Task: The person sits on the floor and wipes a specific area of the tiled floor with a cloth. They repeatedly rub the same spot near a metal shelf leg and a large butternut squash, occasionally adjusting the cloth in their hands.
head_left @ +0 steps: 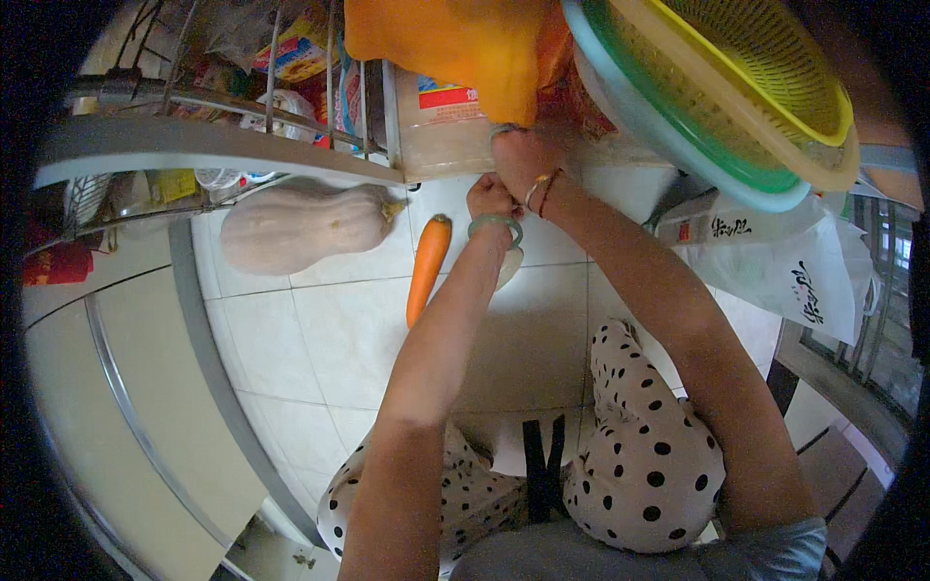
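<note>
The left hand [492, 197] and right hand [528, 155] are close together, though I cannot tell whether they pinch something, and just beyond them lies the clear plastic package [441, 140], probably light, slippery and pliable, best held by its near edge.

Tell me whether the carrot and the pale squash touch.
Apart: the head view plainly shows a strip of white floor tile between the carrot and the pale squash.
</note>
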### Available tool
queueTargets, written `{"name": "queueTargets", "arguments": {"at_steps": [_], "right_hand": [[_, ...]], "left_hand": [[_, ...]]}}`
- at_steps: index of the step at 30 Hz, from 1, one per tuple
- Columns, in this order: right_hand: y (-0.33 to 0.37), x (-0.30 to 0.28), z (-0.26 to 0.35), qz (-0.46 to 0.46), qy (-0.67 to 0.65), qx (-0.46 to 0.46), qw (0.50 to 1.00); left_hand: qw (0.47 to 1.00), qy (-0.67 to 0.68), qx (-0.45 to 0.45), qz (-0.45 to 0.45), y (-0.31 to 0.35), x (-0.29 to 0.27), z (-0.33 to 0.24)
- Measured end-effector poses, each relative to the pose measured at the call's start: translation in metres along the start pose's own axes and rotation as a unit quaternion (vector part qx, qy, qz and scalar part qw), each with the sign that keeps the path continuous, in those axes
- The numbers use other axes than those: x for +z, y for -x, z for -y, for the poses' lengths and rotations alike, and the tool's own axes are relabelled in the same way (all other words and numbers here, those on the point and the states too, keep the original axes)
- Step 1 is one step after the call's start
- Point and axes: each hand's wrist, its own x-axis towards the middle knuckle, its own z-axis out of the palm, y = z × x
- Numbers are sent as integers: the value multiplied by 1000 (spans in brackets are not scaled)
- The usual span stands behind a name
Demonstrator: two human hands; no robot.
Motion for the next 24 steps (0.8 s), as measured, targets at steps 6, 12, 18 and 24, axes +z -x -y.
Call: {"name": "queueTargets", "arguments": {"at_steps": [6, 12, 18, 24], "right_hand": [[27, -3, 7, -6, -14, -35, 999], [7, 14, -9, -2, -4, -11, 1000], [7, 3, 0, 1, -47, -27, 999], [31, -2, 6, 25, -58, 29, 998]], "left_hand": [[996, 14, 86, -31, -12, -9, 8], [999, -9, 15, -37, 18, 8, -6], [1000, -25, 8, -4, -13, -13, 7], [999, 31, 31, -9, -7, -11, 11]]}}
